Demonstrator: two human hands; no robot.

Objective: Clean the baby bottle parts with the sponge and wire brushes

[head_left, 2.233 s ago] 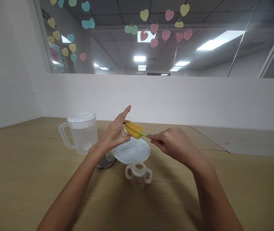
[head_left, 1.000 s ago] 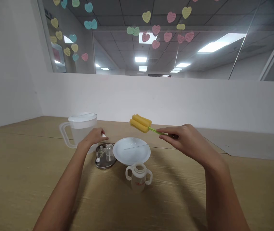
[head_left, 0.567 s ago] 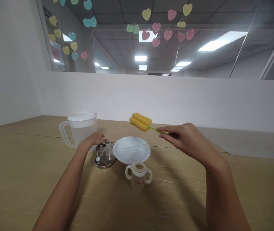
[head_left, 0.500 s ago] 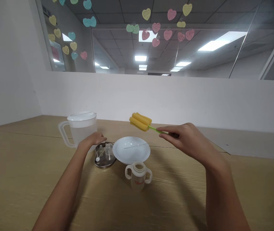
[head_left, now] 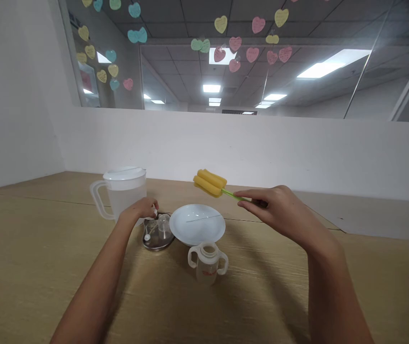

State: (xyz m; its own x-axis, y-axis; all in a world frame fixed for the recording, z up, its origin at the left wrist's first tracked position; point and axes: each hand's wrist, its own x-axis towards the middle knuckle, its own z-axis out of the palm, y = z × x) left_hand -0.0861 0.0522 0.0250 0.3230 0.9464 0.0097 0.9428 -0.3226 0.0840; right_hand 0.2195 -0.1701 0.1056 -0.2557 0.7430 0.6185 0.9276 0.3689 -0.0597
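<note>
My right hand [head_left: 265, 203] grips the green handle of a sponge bottle brush [head_left: 209, 183], its yellow head raised beyond the bowl. At the far edge of a metal tray [head_left: 157, 247], my left hand [head_left: 143, 208] pinches a small white piece [head_left: 155, 211], too small to name. A clear bottle cap [head_left: 164, 227] and other small bottle parts, one with a white end [head_left: 147, 237], lie in the tray. Beside it sits a white bowl [head_left: 197, 224] with a thin, straight rod across it. In front stands an uncapped two-handled baby bottle [head_left: 208, 265].
Behind my left hand is a lidded plastic pitcher [head_left: 124, 188], its handle to the left. The wooden table [head_left: 254, 306] runs back to a white wall [head_left: 247, 148]. Above that, a window carries heart-shaped notes [head_left: 235, 44].
My left hand has lifted slightly from the tray's far edge, and the small white piece now shows in its fingers. My right hand and the brush have barely moved; the view shifted slightly.
</note>
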